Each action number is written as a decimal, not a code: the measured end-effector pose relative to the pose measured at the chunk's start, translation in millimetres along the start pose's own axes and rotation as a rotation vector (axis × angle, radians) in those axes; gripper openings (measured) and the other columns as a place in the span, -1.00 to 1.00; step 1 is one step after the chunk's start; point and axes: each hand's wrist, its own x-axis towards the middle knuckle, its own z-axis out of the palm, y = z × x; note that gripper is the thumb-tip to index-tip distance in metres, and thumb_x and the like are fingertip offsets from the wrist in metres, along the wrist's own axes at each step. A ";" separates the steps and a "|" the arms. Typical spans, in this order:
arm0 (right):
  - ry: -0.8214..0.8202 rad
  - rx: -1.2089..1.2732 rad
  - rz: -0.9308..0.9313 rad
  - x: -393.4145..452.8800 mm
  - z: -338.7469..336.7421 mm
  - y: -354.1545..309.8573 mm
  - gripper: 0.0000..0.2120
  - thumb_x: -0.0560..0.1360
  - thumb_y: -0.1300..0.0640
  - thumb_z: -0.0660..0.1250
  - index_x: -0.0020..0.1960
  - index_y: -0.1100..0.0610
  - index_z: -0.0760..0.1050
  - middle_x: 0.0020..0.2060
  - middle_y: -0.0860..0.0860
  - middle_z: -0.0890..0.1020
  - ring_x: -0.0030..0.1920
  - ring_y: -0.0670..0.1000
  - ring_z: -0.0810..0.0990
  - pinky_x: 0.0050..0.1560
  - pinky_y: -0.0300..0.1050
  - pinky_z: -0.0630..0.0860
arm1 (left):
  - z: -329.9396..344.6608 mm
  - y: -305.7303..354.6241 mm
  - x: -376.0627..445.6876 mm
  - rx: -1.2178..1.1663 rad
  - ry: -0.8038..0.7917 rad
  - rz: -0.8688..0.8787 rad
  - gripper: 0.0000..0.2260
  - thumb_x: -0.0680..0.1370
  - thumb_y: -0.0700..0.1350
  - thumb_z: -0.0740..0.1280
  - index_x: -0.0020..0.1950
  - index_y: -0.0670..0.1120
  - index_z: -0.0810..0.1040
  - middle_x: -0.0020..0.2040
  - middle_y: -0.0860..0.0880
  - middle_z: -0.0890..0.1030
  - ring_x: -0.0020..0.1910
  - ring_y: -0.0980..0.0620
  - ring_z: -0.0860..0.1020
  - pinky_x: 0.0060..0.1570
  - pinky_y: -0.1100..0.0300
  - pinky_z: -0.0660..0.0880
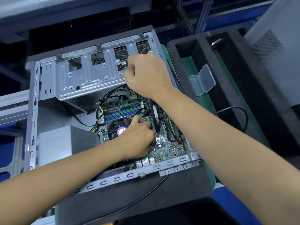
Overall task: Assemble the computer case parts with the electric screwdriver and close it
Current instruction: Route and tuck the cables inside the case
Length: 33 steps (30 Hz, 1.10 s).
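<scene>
Nearest the camera, a black cable (146, 190) trails across the dark foam pad (146, 202) on which the open computer case (32, 111) lies on its side. Just beyond the case's near rail, the left hand (138, 140) reaches down onto the motherboard (168, 148), right of the cooler fan (116, 125); its fingers are curled tight around something small, though what they pinch is hidden. Farther in, the right hand (146, 75) is clenched around the grip of the electric screwdriver (155, 117), whose black body runs down from under the wrist toward the board beside the left hand, so a screw on the board looks to be the step in hand. Beyond it lies the silver drive cage (81, 75) at the far side. To the right, a small clear plastic box (201, 82) lies open in a foam tray. The grey side panel (272, 51) leans at far right, off the case, so closing remains to be done.
</scene>
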 end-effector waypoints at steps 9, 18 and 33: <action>-0.004 -0.002 -0.011 -0.1 -1.3 -1.0 -0.89 0.50 0.16 0.22 -0.20 0.14 0.42 -0.36 0.02 0.51 -0.32 0.06 0.46 -0.25 -0.10 0.45 | -4.0 8.4 0.1 0.177 -0.076 0.154 -0.93 0.33 -0.21 0.26 -0.27 -0.07 0.50 -0.37 -0.04 0.54 -0.15 -0.06 0.41 0.15 -0.04 0.12; -0.020 -0.007 -0.007 -1.1 -3.2 -2.7 -0.88 0.50 0.17 0.22 -0.16 0.19 0.48 -0.32 0.08 0.58 -0.26 0.13 0.57 -0.18 0.00 0.55 | -6.7 9.2 3.7 0.140 -0.087 0.044 -0.88 0.29 -0.19 0.29 -0.21 -0.08 0.56 -0.36 -0.04 0.42 -0.16 -0.04 0.39 0.05 0.06 0.16; -0.007 -0.005 -0.017 -0.9 -3.8 -2.6 -0.84 0.49 0.17 0.23 -0.13 0.24 0.53 -0.33 0.09 0.57 -0.26 0.14 0.57 -0.22 -0.03 0.53 | -4.8 14.1 4.8 0.104 -0.071 -0.023 -0.93 0.35 -0.07 0.36 -0.22 -0.04 0.58 -0.32 0.01 0.54 -0.23 0.01 0.44 -0.13 0.12 0.02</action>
